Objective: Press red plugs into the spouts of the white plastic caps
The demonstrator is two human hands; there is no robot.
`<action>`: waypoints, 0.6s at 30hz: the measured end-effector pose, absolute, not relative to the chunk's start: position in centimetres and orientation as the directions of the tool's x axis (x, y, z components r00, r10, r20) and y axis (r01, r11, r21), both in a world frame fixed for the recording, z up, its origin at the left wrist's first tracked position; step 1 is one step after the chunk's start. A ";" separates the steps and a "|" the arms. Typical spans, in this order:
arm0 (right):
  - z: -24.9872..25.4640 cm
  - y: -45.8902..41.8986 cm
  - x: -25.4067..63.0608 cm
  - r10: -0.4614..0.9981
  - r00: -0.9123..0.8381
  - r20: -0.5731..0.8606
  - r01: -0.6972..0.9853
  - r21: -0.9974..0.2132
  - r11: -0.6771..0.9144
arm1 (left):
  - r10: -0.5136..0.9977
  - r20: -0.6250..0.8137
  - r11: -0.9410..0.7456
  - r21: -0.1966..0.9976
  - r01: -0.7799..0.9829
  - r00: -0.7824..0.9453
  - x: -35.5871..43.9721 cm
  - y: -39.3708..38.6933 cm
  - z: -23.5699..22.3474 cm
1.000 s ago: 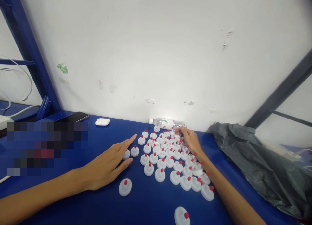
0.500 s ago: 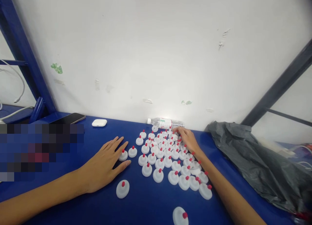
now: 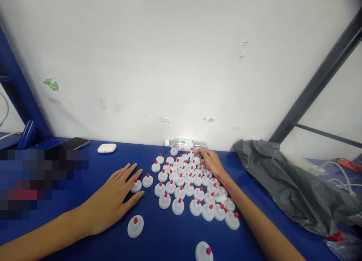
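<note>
My left hand (image 3: 113,200) lies flat on the blue table with its fingers spread. Between its thumb and index finger sits a white round plastic lid with a red tip (image 3: 135,186), and a similar lid (image 3: 147,181) stands just to the right. My right hand (image 3: 210,161) reaches to the back of a cluster of such lids (image 3: 180,193). Its visible fingers stretch leftward over the rearmost lids; the thumb is hidden, and no lid shows in its grip. Behind those fingers a clear labelled bottle (image 3: 186,144) lies on its side.
A grey plastic bag (image 3: 271,178) lies crumpled on the right. One stray lid (image 3: 135,227) is near my left wrist, another (image 3: 204,251) at the front. A white earbud case (image 3: 106,148) and a dark phone (image 3: 72,143) rest at the back left, against the wall (image 3: 169,65).
The whole scene has shifted a little left in view as the camera turned. Both hands keep their places among the lids, and no lid has visibly moved on the table.
</note>
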State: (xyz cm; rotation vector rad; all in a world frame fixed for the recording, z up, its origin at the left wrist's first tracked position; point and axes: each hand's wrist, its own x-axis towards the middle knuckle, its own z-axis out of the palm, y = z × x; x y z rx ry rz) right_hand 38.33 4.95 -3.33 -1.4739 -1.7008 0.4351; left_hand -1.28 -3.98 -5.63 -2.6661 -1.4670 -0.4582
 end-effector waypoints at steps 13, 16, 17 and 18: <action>-3.2 4.8 38.2 0.938 0.033 0.346 0.646 -0.723 0.244 | 0.822 0.278 -0.537 0.087 0.839 0.498 -1.0 -4.2 -5.2; -3.2 4.8 38.2 0.940 0.032 0.339 0.648 -0.723 0.239 | 0.830 0.256 -0.529 0.080 0.845 0.495 -1.0 -4.2 -5.2; -3.2 4.8 38.2 0.941 0.030 0.336 0.650 -0.722 0.237 | 0.834 0.248 -0.525 0.077 0.848 0.494 -1.0 -4.2 -5.2; -3.2 4.8 38.2 0.942 0.028 0.335 0.652 -0.720 0.237 | 0.837 0.243 -0.520 0.075 0.851 0.491 -1.0 -4.2 -5.2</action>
